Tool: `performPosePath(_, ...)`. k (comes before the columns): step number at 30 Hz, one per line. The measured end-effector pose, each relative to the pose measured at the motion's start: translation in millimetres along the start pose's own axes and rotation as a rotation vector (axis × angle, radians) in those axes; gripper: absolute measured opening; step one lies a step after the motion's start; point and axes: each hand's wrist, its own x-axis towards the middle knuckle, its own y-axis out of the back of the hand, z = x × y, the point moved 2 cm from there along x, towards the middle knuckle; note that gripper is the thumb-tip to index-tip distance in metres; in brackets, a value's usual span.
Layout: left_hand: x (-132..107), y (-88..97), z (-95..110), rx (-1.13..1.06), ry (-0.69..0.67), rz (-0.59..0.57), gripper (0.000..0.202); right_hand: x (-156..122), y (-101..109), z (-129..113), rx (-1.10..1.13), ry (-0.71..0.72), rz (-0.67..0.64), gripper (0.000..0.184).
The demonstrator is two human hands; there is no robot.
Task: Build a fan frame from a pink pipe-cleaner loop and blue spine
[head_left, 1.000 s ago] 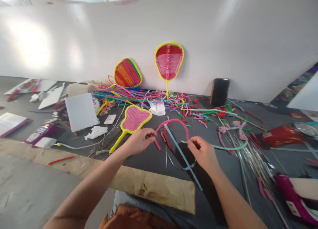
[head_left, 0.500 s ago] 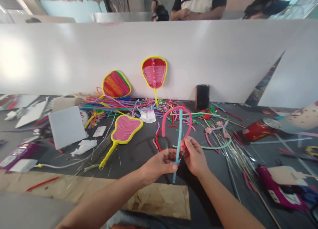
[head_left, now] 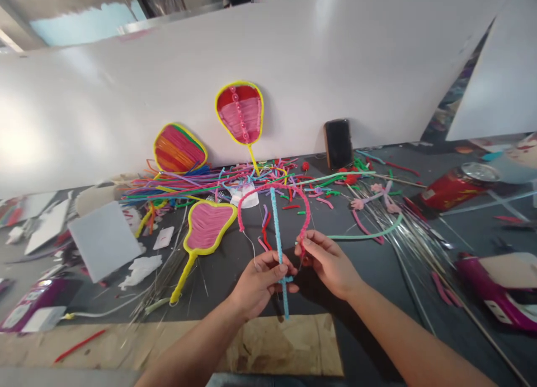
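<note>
Brown sheeting (head_left: pixel 293 342) runs along the near edge of the bench (head_left: pixel 377 264), just in front of where I work. Above it my left grip (head_left: pixel 262 283) pinches the blue stem (head_left: pixel 276 225) beside a small blue crosspiece (head_left: pixel 289 279), and my right grip (head_left: pixel 329 264) pinches the lower right end of the pink arch (head_left: pixel 305 205). Both are closed on the piece, which I hold in the middle, over the bench.

As I judge it, the piece is partly made: the stem is covered in blue along the length I can see, and the curve is covered in pink over the top and down both shoulders. Below the pink's left end hangs bare wire (head_left: pixel 250 241), so the lower part seems to be what is left. How the right end finishes is hidden by my fingers.

Farther off to the left lies a pink panel with a yellow rim and handle (head_left: pixel 210 225), by its look complete. To the right, the red can (head_left: pixel 457 188) is the only container I can make out for sure; its metal top shows, its contents do not. Beyond, a heap of coloured stems (head_left: pixel 180 188) lies loose. Two more yellow-rimmed panels (head_left: pixel 240 113) rest against the white board (head_left: pixel 293 57).
</note>
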Motion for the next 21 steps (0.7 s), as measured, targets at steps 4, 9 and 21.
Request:
performPosePath(4, 0.2, 0.6, 3.4, -0.043, -0.03, 0.037, 0.02, 1.3, 0.1, -1.2, 0.017, -0.009, 0.034, 0.029)
performPosePath(9, 0.4, 0.6, 6.8, -0.048, 0.001, 0.039, 0.018, 2.2, 2.1, 2.2, 0.017, -0.043, -0.001, 0.029)
performPosePath(21, 3.6, 5.1, -0.9, -0.08, 0.017, 0.046, 0.016, 3.2, 6.5, 0.8, -0.016, -0.031, 0.063, 0.029)
